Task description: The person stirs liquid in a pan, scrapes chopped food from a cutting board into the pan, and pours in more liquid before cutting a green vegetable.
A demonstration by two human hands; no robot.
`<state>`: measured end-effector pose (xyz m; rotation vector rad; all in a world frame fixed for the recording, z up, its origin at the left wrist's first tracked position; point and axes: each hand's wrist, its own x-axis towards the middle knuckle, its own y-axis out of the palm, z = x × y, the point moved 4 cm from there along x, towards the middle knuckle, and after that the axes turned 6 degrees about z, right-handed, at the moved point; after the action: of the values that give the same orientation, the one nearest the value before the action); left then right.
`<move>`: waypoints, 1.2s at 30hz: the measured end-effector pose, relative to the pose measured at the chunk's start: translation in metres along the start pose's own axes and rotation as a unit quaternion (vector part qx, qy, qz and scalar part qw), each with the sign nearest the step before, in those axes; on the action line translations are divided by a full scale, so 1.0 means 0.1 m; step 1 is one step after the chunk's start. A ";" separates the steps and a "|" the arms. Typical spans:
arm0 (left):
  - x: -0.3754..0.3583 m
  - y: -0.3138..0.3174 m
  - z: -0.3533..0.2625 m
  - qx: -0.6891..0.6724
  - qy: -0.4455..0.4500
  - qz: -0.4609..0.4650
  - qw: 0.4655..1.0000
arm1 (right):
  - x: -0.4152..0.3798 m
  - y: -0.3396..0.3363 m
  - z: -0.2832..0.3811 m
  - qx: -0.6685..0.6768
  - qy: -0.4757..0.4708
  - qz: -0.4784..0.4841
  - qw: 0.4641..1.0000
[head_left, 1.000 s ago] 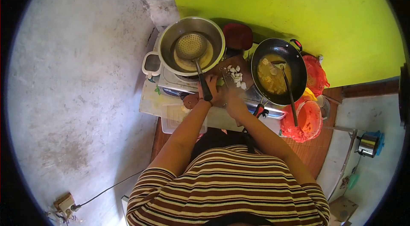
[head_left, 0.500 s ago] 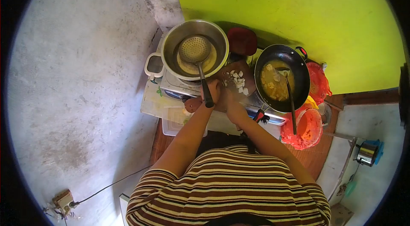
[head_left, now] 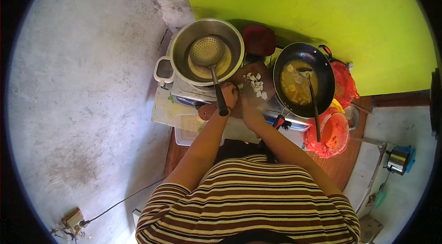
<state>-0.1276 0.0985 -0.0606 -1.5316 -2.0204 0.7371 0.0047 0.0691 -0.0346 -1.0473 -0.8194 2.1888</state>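
Note:
My left hand (head_left: pixel 229 96) is at the left part of a brown cutting board (head_left: pixel 269 78), beneath the large metal pot, with its fingers bent; what they hold is too small to name. Close beside it on the right, my right hand (head_left: pixel 251 114) is closed over the board's near part, and its grip is hidden. Several white chopped pieces (head_left: pixel 256 85) lie on the board beyond my hands. A perforated skimmer (head_left: pixel 207 51) rests in the metal pot (head_left: pixel 181 46), its dark handle passing over my left wrist.
Right of the board stands a black wok (head_left: pixel 328 78) with yellow food in liquid and a ladle (head_left: pixel 313 101). A red plastic-lined bucket (head_left: pixel 332 135) is beyond it. A dark red container (head_left: pixel 259 40) stands behind; a clear tray (head_left: pixel 184 136) is below left.
The view has shifted slightly, so the pot, board and wok appear a little higher. Both hands remain close together at the board, with my right hand moved slightly left.

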 end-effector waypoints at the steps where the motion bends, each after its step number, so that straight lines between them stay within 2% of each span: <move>1: 0.01 -0.01 -0.02 0.015 -0.001 0.003 1.000 | 0.01 0.00 0.00 0.009 0.005 0.004 1.000; 3: 0.02 -0.04 -0.05 0.044 -0.003 0.008 0.999 | 0.03 -0.01 0.01 0.025 0.013 0.011 1.000; 6: 0.04 0.03 0.03 0.034 0.011 -0.014 0.999 | 0.12 0.08 -0.07 -0.038 -0.007 -0.042 0.998; 9: 0.04 0.09 0.09 0.022 0.021 -0.024 0.999 | 0.20 0.07 -0.07 -0.053 -0.017 -0.043 0.998; 12: 0.03 0.09 0.14 0.036 0.005 0.019 0.999 | 0.27 0.09 -0.07 -0.050 -0.006 -0.009 0.999; 15: 0.03 0.08 0.14 0.035 -0.060 0.032 0.997 | 0.18 0.07 -0.06 -0.024 -0.012 -0.017 0.999; 18: 0.05 0.15 0.20 0.011 -0.056 0.007 0.998 | 0.00 0.07 -0.06 -0.039 -0.014 -0.007 0.999; 21: -0.02 0.10 0.16 0.032 -0.005 -0.008 0.999 | 0.00 0.07 -0.07 -0.016 0.015 0.021 1.000; 24: -0.13 0.17 0.29 0.060 0.015 -0.043 0.997 | 0.12 0.11 -0.14 -0.014 0.001 -0.015 1.000; 27: -0.19 0.23 0.51 0.042 0.029 -0.037 0.998 | 0.15 0.14 -0.17 0.038 -0.024 -0.044 0.998; 30: -0.14 0.39 0.76 0.014 0.057 -0.034 0.998 | 0.07 0.03 -0.05 0.003 0.020 -0.029 0.999; 33: -0.12 0.49 0.93 -0.054 -0.047 0.006 0.997 | 0.10 0.08 -0.12 0.008 -0.007 -0.070 0.997; 36: -0.10 0.28 0.61 -0.051 -0.003 0.038 0.998 | -0.01 -0.13 0.10 0.024 0.016 0.028 0.999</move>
<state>-0.1461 0.0880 -0.1247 -1.6742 -2.0414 0.6765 0.0004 0.0737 -0.0201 -1.0910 -0.7281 2.2218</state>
